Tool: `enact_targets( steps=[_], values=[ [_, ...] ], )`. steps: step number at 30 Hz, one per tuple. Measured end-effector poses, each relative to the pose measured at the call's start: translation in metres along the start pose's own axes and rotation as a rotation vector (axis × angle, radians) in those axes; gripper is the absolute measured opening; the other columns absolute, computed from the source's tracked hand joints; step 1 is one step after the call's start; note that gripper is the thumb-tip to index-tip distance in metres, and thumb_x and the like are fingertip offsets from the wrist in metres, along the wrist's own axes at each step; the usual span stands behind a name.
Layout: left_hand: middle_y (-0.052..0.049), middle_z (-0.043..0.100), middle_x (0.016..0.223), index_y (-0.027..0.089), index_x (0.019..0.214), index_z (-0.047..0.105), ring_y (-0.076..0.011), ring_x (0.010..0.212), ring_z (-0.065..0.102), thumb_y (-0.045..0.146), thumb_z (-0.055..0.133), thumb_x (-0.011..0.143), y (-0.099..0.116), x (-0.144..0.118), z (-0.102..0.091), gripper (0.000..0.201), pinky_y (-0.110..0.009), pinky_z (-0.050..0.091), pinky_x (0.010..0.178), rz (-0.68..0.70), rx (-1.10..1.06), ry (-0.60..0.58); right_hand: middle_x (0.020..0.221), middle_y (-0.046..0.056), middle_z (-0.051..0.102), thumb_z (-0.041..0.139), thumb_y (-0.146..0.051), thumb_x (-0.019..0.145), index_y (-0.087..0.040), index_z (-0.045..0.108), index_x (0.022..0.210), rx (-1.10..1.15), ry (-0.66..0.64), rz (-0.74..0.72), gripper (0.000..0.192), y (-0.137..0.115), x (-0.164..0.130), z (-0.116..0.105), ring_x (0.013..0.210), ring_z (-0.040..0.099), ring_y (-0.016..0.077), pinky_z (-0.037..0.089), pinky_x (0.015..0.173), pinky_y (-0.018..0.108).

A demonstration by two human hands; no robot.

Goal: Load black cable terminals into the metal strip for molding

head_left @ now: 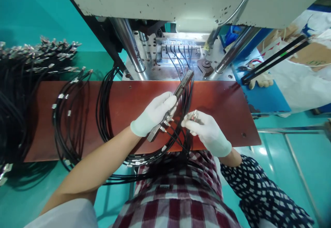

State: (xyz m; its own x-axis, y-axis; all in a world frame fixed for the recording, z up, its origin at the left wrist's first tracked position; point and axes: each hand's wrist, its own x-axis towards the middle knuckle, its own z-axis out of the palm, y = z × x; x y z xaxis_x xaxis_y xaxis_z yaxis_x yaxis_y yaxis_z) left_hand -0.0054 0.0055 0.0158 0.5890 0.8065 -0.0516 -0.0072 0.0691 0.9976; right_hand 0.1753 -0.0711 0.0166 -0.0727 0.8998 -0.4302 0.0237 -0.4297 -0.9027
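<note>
My left hand [156, 112], in a white glove, is closed around a long metal bar [184, 83] that slants across the brown board. Several small metal cable connectors [165, 123] sit along the bar's lower part, with black cables running from them. Just to the right, my gloved right hand [209, 131] pinches a metal cable connector [193, 115] between thumb and fingers, apart from the bar. Black cables [184, 107] pass between my hands and lead up to a metal fixture [178, 50] inside the press.
The brown board [219, 117] spans the front of the press [196, 2]. Coiled cables [103, 107] and a large cable heap [15, 83] are at left. Steel columns [129, 45] flank the fixture. A blue side table [269, 100] holds a glove [262, 80] and pliers [248, 66].
</note>
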Motion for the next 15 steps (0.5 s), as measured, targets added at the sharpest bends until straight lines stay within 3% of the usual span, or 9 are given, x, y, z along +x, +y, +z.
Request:
enact_targets(
  steps=[3, 9, 12, 15],
  values=[
    [0.001, 0.048, 0.067, 0.017, 0.079, 0.047, -0.0086, 0.054, 0.040, 0.053, 0.044, 0.098, 0.000, 0.000, 0.000, 0.041, -0.022, 0.035, 0.049, -0.010, -0.023, -0.028, 0.087, 0.005, 0.064, 0.064, -0.045, 0.079, -0.010, 0.063, 0.097, 0.023, -0.024, -0.030, 0.039, 0.002, -0.001, 0.003, 0.064, 0.046, 0.0023, 0.035, 0.055, 0.014],
    [0.000, 0.049, 0.069, 0.015, 0.078, 0.049, -0.0095, 0.059, 0.042, 0.053, 0.045, 0.098, -0.002, 0.000, 0.002, 0.043, -0.023, 0.036, 0.055, 0.005, -0.020, -0.088, 0.071, 0.001, 0.058, 0.068, -0.044, 0.077, -0.009, 0.064, 0.079, -0.308, 0.138, -0.202, 0.035, -0.008, -0.002, 0.016, 0.064, 0.044, 0.0026, 0.036, 0.061, 0.015],
    [0.000, 0.048, 0.071, 0.015, 0.080, 0.050, -0.0101, 0.063, 0.042, 0.051, 0.044, 0.099, -0.001, 0.000, 0.003, 0.041, -0.023, 0.037, 0.057, 0.020, -0.022, -0.102, 0.065, 0.001, 0.053, 0.059, -0.048, 0.085, -0.009, 0.056, 0.071, -0.373, 0.078, -0.243, 0.042, -0.007, 0.004, 0.015, 0.062, 0.041, 0.0023, 0.033, 0.060, 0.015],
    [0.000, 0.046, 0.072, 0.015, 0.080, 0.048, -0.0101, 0.064, 0.041, 0.049, 0.044, 0.099, 0.001, 0.001, 0.002, 0.039, -0.023, 0.037, 0.058, 0.027, 0.002, -0.099, 0.065, 0.000, 0.051, 0.057, -0.049, 0.087, -0.009, 0.051, 0.070, -0.286, -0.019, -0.220, 0.044, -0.006, 0.010, 0.014, 0.063, 0.041, 0.0025, 0.034, 0.060, 0.016]
  ],
)
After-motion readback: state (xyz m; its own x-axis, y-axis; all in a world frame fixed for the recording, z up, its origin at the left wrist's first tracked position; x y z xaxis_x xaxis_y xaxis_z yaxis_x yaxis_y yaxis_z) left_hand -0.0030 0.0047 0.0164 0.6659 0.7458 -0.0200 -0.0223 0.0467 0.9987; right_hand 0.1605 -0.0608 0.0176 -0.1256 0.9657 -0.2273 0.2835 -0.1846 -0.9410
